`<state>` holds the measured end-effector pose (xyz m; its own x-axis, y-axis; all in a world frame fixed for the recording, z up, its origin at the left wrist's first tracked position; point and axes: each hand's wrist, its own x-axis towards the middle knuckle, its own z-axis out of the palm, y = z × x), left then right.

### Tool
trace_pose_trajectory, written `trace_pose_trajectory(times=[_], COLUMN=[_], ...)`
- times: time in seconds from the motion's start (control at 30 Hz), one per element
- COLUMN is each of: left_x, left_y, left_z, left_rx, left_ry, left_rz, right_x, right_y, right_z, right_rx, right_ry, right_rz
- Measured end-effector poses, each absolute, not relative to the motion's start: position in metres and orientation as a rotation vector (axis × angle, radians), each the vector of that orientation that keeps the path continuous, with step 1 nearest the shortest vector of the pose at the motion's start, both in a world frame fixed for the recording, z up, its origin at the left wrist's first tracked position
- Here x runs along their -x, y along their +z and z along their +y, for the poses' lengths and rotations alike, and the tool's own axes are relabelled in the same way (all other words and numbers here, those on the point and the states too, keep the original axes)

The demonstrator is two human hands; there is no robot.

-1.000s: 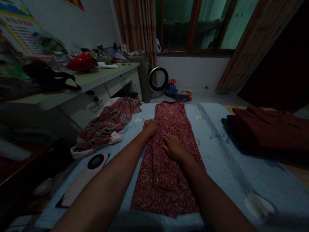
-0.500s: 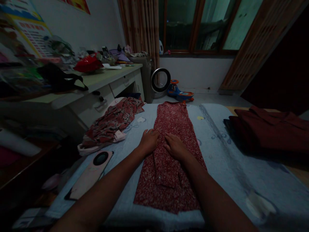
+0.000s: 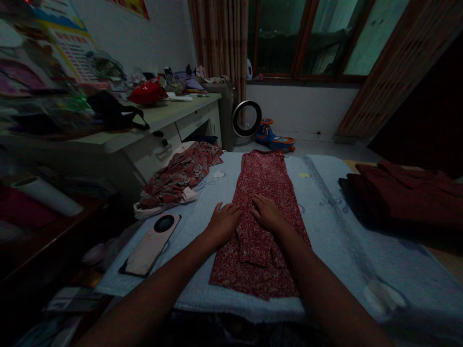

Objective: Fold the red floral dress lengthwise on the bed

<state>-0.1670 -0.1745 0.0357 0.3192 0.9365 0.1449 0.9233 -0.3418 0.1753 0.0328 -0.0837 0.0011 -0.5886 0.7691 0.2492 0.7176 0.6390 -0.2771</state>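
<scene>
both hands flat on a long red floral garment [image 3: 264, 193] laid lengthwise down the middle of a pale blue blanket [image 3: 336, 231] covering the bed. left hand [image 3: 224, 222] palm down on the garment's left edge, fingers spread loosely, gripping nothing. right hand [image 3: 268, 213] palm down just beside it, nearer the garment's centre, fingers extended and open, also gripping nothing. the two hands are close together, nearly touching, around the garment's midsection. the near end of the garment shows a folded-over layer with a flap below the hands. to the left on the blanket lies a crumpled patterned cloth [image 3: 181, 176] in red and pink, apart from the garment. nearer, at the blanket's left edge, a flat pinkish phone [image 3: 152, 243] with a round dark camera ring. on the right side of the bed a stack of dark red folded clothes [image 3: 408, 195], well apart from the hands. a cluttered desk [image 3: 162, 115] stands at left, with a black bag [image 3: 115, 111] on it. room is dim, fine detail hard to tell.
</scene>
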Motion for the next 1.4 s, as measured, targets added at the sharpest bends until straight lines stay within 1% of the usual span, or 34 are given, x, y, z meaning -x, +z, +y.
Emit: trace_pose_trajectory(times=[0.23,0.6,0.77,0.87,1.0,1.2,1.4], left_x=[0.146,0.154,0.153,0.151,0.148,0.147,0.14], left_y=[0.043,0.027,0.027,0.028,0.027,0.025,0.032], left_z=[-0.202,-0.213,-0.211,-0.214,-0.218,-0.217,-0.221], left_rx=[-2.435,-2.392,-2.39,-2.432,-2.494,-2.498,-2.536], left_ry=[0.449,0.597,0.666,0.68,0.692,0.659,0.626], left_rz=[1.555,1.551,1.559,1.568,1.578,1.626,1.642], right_x=[-0.033,-0.033,-0.033,-0.038,-0.047,-0.049,-0.046], right_y=[0.001,0.002,0.01,0.017,0.017,0.007,0.006], right_z=[-0.084,-0.085,-0.081,-0.085,-0.108,-0.132,-0.127], right_rx=[1.177,1.17,1.183,1.12,1.085,1.228,1.279], right_ry=[0.189,0.174,0.275,0.342,0.269,0.084,0.077], right_rz=[-2.527,-2.57,-2.564,-2.505,-2.513,-2.55,-2.513])
